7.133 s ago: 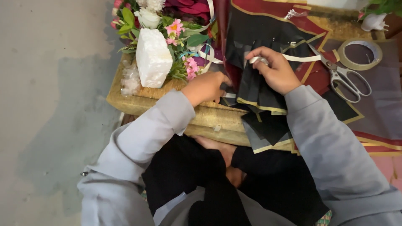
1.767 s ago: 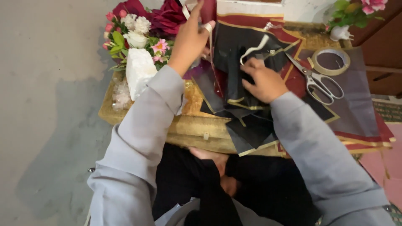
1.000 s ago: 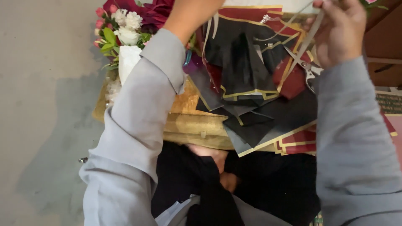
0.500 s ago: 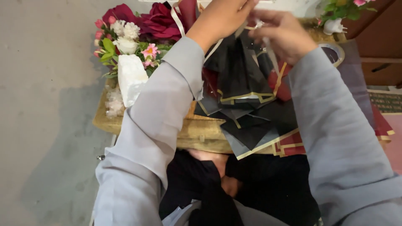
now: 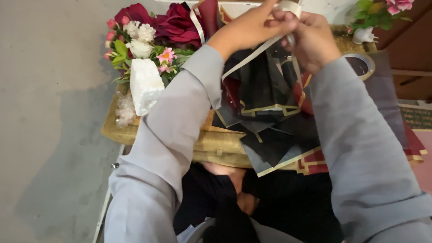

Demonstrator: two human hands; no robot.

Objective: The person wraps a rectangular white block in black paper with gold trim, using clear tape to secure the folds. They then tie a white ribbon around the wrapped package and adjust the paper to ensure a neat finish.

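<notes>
Firstly, at the left side lies a bouquet [image 5: 148,31] with dark red roses, small pink flowers and white ones, and just below it stands a white block [image 5: 145,85] against the edge of the golden-brown table [image 5: 216,144]. Next to these, the left hand [image 5: 252,27] is raised above the table, its fingers closed together and pinching a cream ribbon [image 5: 256,51], which runs down from the hand in a slanting line towards the left sleeve. Under both hands lie black wrapping sheets with gold borders [image 5: 270,99], partly on top of dark red sheets [image 5: 315,159] that reach over the near table edge. The right hand [image 5: 312,38] is just beside the left one, almost touching it, and its fingers are also clamped on the same ribbon; a thinner strand hangs down from it over the black sheets. Further right, a roll of tape [image 5: 362,65] rests on the table, half hidden by the right sleeve, and pink flowers with green leaves [image 5: 382,11] stand in the corner.
</notes>
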